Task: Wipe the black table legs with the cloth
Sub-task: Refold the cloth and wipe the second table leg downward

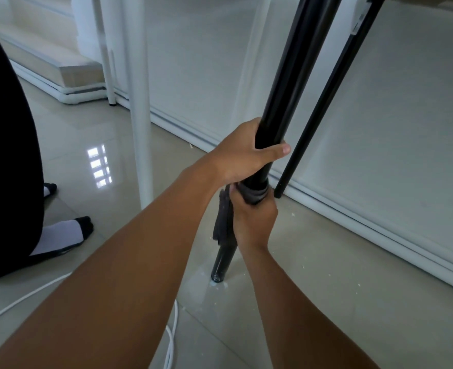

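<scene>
The near black table leg [281, 102] rises from the tiled floor [113, 145] close to the white wall base, a thinner black leg [323, 102] just beside it. The left hand [242, 155] grips the leg above, fingers curled round it. Below, the right hand [252, 219] clamps the grey cloth [257, 194] around it. Wiping seems mid-stroke; next probably calls for sliding the cloth down toward the foot.

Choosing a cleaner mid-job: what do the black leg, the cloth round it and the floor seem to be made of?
Black leg: likely painted or coated metal tube; smooth, with long glossy highlights. Cloth: soft grey fabric, perhaps microfibre; matte, bunched under the right hand and hanging in folds. Floor: polished tile, by the look; it mirrors a window and shows a straight joint.
</scene>
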Demonstrator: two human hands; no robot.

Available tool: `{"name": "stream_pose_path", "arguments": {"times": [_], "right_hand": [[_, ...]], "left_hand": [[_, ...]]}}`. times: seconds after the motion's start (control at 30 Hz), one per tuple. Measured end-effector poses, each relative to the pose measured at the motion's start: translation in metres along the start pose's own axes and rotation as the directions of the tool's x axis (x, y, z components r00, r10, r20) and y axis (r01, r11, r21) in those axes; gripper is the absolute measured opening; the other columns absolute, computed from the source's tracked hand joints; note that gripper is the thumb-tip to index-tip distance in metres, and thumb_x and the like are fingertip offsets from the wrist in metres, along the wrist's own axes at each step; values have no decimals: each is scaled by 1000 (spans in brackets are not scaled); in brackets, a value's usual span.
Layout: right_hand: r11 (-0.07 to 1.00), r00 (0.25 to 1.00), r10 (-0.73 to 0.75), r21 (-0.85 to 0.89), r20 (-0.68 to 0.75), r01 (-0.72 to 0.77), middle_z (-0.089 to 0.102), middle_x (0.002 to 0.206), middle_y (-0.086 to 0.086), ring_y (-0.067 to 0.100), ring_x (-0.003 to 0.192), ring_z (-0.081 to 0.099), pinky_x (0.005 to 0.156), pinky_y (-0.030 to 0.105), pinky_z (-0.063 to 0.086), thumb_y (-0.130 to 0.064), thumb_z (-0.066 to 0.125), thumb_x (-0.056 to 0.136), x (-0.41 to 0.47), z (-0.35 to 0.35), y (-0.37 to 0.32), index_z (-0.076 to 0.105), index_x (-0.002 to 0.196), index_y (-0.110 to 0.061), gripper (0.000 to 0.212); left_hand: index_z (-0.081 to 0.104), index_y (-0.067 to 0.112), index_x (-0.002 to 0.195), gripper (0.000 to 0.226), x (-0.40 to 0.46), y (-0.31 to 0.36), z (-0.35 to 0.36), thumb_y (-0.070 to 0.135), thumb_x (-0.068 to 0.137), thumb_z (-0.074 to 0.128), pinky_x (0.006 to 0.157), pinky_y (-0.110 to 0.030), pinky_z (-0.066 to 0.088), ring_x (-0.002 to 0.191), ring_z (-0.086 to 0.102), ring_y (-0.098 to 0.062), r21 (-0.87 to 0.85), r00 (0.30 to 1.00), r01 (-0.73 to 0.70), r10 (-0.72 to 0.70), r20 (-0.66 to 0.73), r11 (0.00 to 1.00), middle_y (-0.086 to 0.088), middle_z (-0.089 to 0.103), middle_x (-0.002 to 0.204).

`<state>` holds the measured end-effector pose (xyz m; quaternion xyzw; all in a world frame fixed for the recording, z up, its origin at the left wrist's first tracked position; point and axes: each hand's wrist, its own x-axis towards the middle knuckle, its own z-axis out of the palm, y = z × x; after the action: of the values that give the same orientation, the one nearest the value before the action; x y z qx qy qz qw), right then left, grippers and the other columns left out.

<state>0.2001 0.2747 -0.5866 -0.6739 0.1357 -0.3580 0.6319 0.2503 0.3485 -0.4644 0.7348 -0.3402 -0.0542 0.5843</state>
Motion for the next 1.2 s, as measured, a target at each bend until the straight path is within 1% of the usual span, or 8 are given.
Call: {"name": "stream_pose_path", "arguments": {"times": [0.17,0.37,0.57,0.73,0.83,0.97,1.1,1.2], "right_hand": [[996,996,-85,0,34,85,76,91,-6,8,81,75,72,23,61,-24,81,76,8,1,-8,65,107,-19,35],[981,985,170,-100,44,-165,75,91,-5,10,78,73,66,29,58,-12,81,74,-21,-5,44,67,108,-22,38],[980,992,107,-177,67,-94,69,80,-24,-19,74,63,62,-1,44,-19,85,77,-22,-11,43,60,94,-35,35],[996,999,-17,-84,46,21,71,92,-29,-7,85,69,70,5,50,-26,79,76,-14,-4,31,62,101,-39,33],[994,999,34,-102,32,-31,73,89,-18,2,78,71,66,13,54,-20,80,73,-19,-5,50,67,106,-28,36],[977,986,159,-154,45,-150,72,83,-20,-3,75,70,60,9,50,-17,82,73,-36,-10,84,64,101,-37,38],[949,967,241,-229,83,-217,73,87,-18,-1,80,71,70,21,58,-22,86,74,-47,-19,104,64,96,-38,35],[980,995,97,-176,30,-90,73,86,-26,-6,79,70,64,7,52,-24,86,74,-38,-14,89,64,94,-39,33]], "left_hand": [[65,26,110,24,-2,-5,2,36,89,72,87,-24,54,97,70,-3,-11,1000,4,-4,4,1000,8,73,102],[64,29,107,20,-4,-6,3,38,90,71,83,-21,50,91,68,3,15,1000,14,-14,5,1000,15,70,96],[65,26,109,22,-7,-12,4,36,90,71,81,-18,48,86,67,6,8,1000,4,-4,13,1000,17,69,93],[64,26,111,25,-9,-18,7,36,89,72,84,-21,51,92,69,1,-8,1000,14,-14,-2,1000,14,71,97],[64,28,109,23,-10,-18,8,36,90,71,83,-21,51,90,68,2,5,1000,15,-15,-11,1000,15,71,96],[64,27,109,22,-11,-20,8,37,91,70,80,-18,49,87,67,7,41,1000,5,-4,-13,999,17,70,93],[63,27,107,18,-10,-24,8,35,92,70,78,-16,47,82,65,11,48,1000,-14,13,4,999,20,67,87],[63,28,103,15,-10,-27,9,35,92,71,76,-15,47,79,64,12,44,1000,-21,21,5,999,23,66,83]]}}
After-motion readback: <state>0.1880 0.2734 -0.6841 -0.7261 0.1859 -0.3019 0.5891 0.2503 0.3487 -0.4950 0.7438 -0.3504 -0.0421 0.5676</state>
